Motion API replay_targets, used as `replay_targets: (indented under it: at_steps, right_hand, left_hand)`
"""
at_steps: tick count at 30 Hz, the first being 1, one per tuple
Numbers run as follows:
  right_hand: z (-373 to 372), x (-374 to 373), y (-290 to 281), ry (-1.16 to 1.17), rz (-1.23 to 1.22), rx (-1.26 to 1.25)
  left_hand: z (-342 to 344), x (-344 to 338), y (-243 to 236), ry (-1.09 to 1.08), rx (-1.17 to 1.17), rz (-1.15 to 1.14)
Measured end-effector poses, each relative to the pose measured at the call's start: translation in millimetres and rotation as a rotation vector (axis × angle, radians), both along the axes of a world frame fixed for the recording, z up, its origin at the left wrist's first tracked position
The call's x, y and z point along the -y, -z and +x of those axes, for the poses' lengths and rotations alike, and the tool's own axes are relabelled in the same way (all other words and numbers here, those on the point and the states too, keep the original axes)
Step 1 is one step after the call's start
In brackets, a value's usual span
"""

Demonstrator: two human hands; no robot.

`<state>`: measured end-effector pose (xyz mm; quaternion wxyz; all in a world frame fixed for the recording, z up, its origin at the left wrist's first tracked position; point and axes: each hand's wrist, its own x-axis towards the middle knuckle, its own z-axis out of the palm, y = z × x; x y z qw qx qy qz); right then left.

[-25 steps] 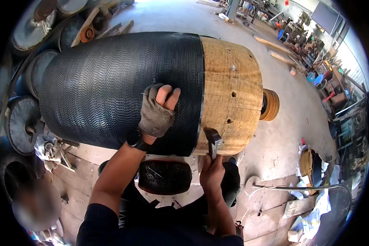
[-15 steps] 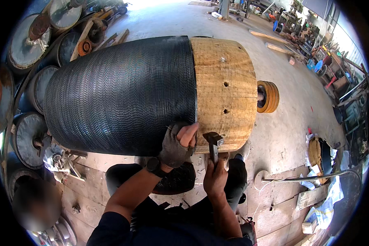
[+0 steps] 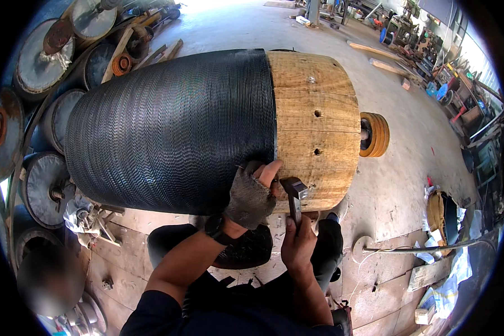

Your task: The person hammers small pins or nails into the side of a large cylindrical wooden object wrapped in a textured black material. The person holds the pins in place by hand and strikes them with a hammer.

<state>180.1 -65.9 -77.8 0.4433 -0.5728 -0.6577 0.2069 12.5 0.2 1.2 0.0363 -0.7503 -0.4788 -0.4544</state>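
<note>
A large drum lies on its side before me, its left part covered in ridged black material (image 3: 168,129) and its right end made of bare wooden staves (image 3: 330,84). My left hand (image 3: 252,193), in a grey fingerless glove, is closed at the seam between black and wood. Whatever its fingers pinch there is hidden. My right hand (image 3: 298,243) grips a hammer (image 3: 295,197) by the handle, near the lower edge of the wood. The hammer's metal head is just right of my left fingertips, over the wood.
A yellow grooved pulley (image 3: 378,135) sits on the drum's right shaft. Metal-ended rollers (image 3: 45,53) are stacked at left, near a person's blurred head (image 3: 50,280). Planks (image 3: 375,50) lie far right; a bent rod (image 3: 425,247) and scraps lie near right.
The whole view has shifted slightly, so the drum appears farther right. The hammer head is a little closer to my left fingers. Both hands keep their holds.
</note>
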Motion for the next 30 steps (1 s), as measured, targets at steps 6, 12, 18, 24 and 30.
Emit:
replay_targets:
  at_steps: [6,12,18,24,30]
  right_hand:
    - [0,2,-23,-0.003,0.04,-0.009]
    - [-2,5,-32,0.008,0.016,0.008]
    - [0,2,-35,-0.003,-0.006,0.086]
    - [-4,-7,-31,-0.001,-0.039,0.155]
    - [8,9,-24,-0.031,0.204,-0.077]
  left_hand:
    - [-3,1,-3,0.02,0.044,-0.076]
    - [9,-7,5,-0.063,0.036,-0.016]
    - [12,-6,6,-0.136,-0.071,0.013]
    - [13,-2,2,-0.153,-0.044,-0.013]
    - [-4,52,19,0.016,-0.047,-0.022]
